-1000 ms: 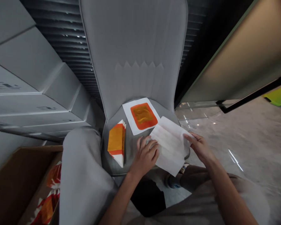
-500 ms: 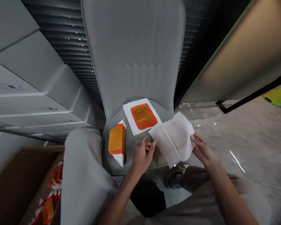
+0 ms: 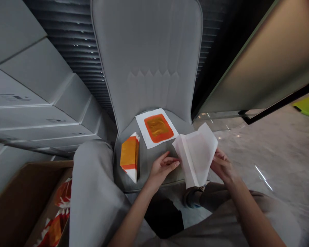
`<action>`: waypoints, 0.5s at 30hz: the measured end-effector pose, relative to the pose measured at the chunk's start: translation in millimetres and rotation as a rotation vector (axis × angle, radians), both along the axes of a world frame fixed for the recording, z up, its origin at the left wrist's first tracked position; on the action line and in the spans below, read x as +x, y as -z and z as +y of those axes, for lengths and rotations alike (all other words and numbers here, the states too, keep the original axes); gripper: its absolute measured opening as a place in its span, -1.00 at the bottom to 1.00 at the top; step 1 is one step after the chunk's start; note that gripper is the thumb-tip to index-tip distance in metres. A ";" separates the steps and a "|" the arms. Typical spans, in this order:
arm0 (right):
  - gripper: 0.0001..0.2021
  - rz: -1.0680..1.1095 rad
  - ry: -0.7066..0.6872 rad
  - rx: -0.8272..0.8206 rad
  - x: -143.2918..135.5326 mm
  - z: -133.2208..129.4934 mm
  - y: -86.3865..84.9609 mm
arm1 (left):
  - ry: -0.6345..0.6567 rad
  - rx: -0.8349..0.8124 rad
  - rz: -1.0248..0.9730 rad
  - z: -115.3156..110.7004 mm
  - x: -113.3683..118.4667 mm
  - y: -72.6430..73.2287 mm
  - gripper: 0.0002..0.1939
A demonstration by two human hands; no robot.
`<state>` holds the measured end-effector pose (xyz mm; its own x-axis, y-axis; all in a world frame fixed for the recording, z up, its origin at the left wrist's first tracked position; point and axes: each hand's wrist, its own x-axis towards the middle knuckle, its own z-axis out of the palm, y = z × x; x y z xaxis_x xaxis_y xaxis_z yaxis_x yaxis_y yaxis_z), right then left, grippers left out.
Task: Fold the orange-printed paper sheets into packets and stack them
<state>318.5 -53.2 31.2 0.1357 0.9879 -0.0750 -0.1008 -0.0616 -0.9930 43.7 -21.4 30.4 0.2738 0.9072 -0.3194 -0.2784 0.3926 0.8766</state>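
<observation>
A creased white paper sheet [image 3: 198, 157], with faint pink showing through, hangs above the front right of the grey chair seat [image 3: 146, 171]. My right hand [image 3: 222, 166] pinches its right edge. Beside the sheet's left edge is my left hand [image 3: 163, 168], fingers apart and slightly curled, the fingertips near or touching the paper. Flat at the back of the seat lies a white sheet with an orange-red square and a gold centre [image 3: 158, 127]. A folded stack of orange, gold and white paper [image 3: 129, 156] rests on the seat's left side.
An open cardboard box [image 3: 12, 192] at the lower left holds folded orange and white papers [image 3: 55, 228]. White boxes [image 3: 31, 72] are stacked at the left. The chair back [image 3: 149, 44] rises ahead; a glass panel edge stands right.
The hanging sheet has moved slightly right and turned more upright, with its fold now steeper. My left hand has shifted right toward its edge. My right hand still pinches the sheet.
</observation>
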 end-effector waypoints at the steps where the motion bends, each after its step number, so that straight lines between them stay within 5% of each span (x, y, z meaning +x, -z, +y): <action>1: -0.57 -0.004 0.009 0.000 0.7 -0.8 0.2 | 0.021 -0.009 -0.006 0.2 -1.5 -2.5 -0.26; 7: -0.55 -0.006 0.075 -0.017 7.8 -8.2 1.8 | 0.157 -0.113 -0.038 -1.5 -5.7 -6.7 -0.43; 15: -0.63 -0.043 0.160 -0.007 18.4 -22.7 11.8 | 0.378 -0.245 -0.305 -12.7 3.0 5.0 -0.32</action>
